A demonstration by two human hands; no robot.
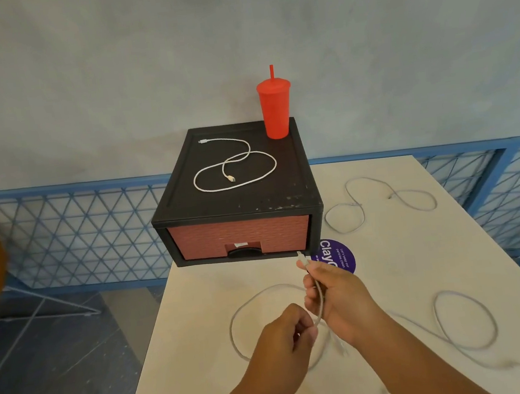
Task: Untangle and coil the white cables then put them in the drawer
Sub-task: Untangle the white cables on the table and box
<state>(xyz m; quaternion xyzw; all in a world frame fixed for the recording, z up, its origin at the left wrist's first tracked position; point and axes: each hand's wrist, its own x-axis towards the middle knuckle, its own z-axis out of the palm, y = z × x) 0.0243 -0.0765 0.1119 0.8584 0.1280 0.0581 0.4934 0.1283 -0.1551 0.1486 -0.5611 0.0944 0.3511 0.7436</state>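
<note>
My right hand (336, 298) grips a white cable (241, 308) near its plug end, which points up toward the drawer front. My left hand (286, 338) pinches the same cable just below, and its slack loops on the table to the left. A black drawer unit (284, 194) with a shut red drawer (240, 235) stands at the table's far left. One white cable (233, 167) lies loosely looped on its top. Another white cable (381, 200) lies on the table to the right of the unit, and one more (464, 319) loops at the near right.
A red tumbler with a straw (275, 108) stands on the unit's back right corner. A purple round sticker (338, 256) sits on the white table (201, 379) by the unit. Blue mesh railing (62, 224) runs behind; the floor drops off left of the table.
</note>
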